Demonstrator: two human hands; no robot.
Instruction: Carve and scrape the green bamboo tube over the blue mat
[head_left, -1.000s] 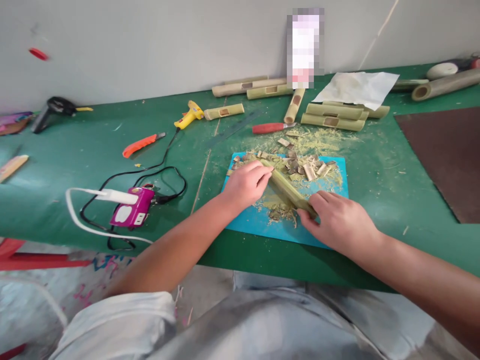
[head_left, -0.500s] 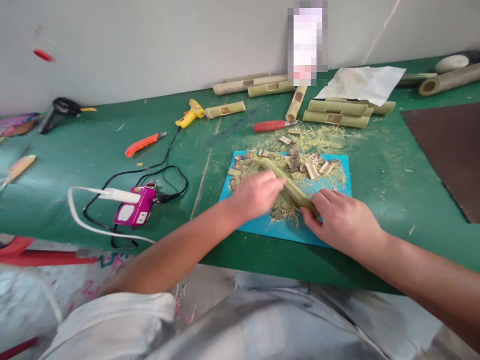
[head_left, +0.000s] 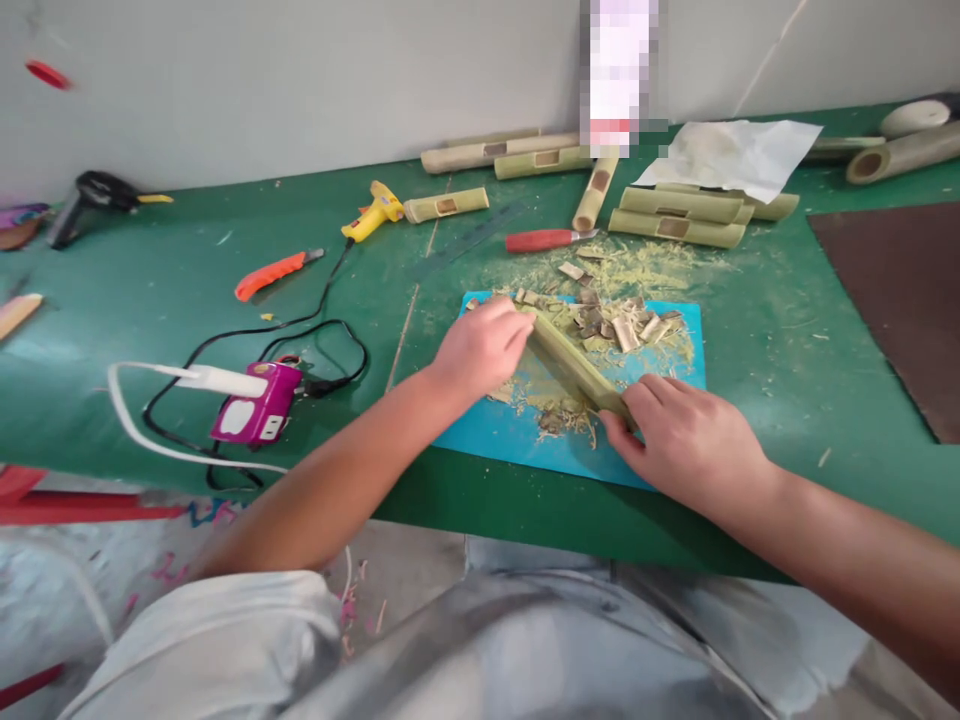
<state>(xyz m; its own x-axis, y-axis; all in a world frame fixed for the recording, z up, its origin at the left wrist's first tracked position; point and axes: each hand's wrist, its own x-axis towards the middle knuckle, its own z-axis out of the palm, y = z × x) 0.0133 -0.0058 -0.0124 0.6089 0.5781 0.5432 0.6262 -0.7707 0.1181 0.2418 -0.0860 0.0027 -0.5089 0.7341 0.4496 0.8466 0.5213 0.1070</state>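
Note:
A pale green bamboo tube (head_left: 574,360) slants over the blue mat (head_left: 517,447), its near end toward the right. My right hand (head_left: 679,425) is closed around that near end, thumb underneath. At the far end of the tube is my left hand (head_left: 484,343), fingers curled in against the bamboo. Whatever is in those fingers is hidden from view. Bamboo chips (head_left: 626,332) and fine shavings (head_left: 564,422) lie scattered on the mat around the tube.
Behind the mat lie a red-handled knife (head_left: 544,240) and several bamboo tubes with cut openings (head_left: 675,230). To the left are an orange utility knife (head_left: 274,275), a yellow glue gun (head_left: 373,212) and a purple power adapter (head_left: 259,405) with cords. A dark board (head_left: 892,300) is at right.
My left hand has slid up and left along the bamboo tube, from its middle to its far end. My right hand keeps its hold. The view has shifted slightly.

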